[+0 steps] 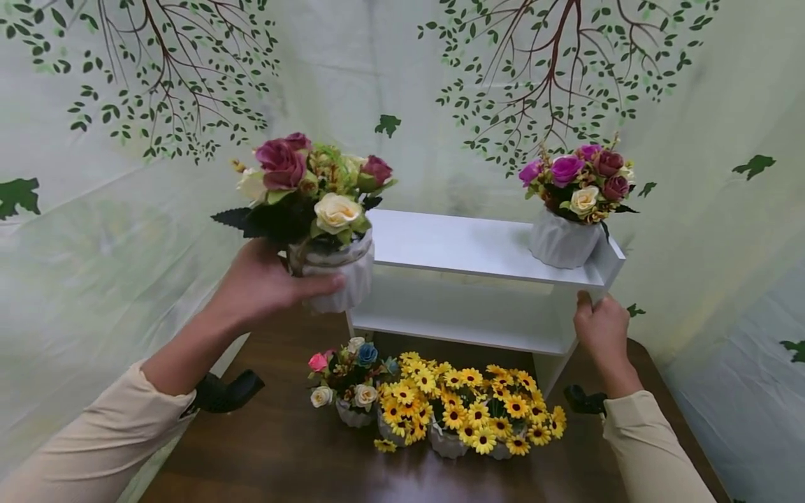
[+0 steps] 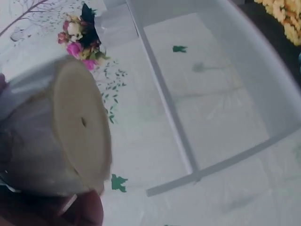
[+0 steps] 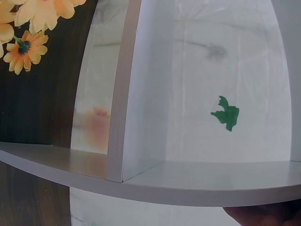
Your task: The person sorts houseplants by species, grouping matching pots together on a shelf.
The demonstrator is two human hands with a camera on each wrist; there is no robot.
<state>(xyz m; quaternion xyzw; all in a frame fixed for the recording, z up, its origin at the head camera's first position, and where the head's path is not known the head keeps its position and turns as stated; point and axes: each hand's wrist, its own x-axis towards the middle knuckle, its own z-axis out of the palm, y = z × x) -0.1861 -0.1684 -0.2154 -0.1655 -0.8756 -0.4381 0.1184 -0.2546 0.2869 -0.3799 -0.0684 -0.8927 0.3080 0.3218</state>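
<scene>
Up in the air to the left of a white two-tier shelf [image 1: 440,241], my left hand [image 1: 267,283] grips a white ribbed flowerpot [image 1: 357,272] of artificial roses in dusky red and cream. The left wrist view catches the pale, flat underside of this flowerpot [image 2: 82,127]. My right hand [image 1: 602,332] holds the shelf's right side panel just under the top board. In the right wrist view, only part of the right hand [image 3: 263,216] shows below the shelf edge [image 3: 211,197]. A second white pot of purple, red and cream roses [image 1: 564,241] stands at the top board's right end.
On the brown table [image 1: 264,447], before the shelf, stand a small pot of pink, blue and cream roses [image 1: 353,413] and several pots of yellow daisy-like flowers [image 1: 468,416]. Behind hangs a pale curtain [image 1: 339,77] printed with branches and leaves.
</scene>
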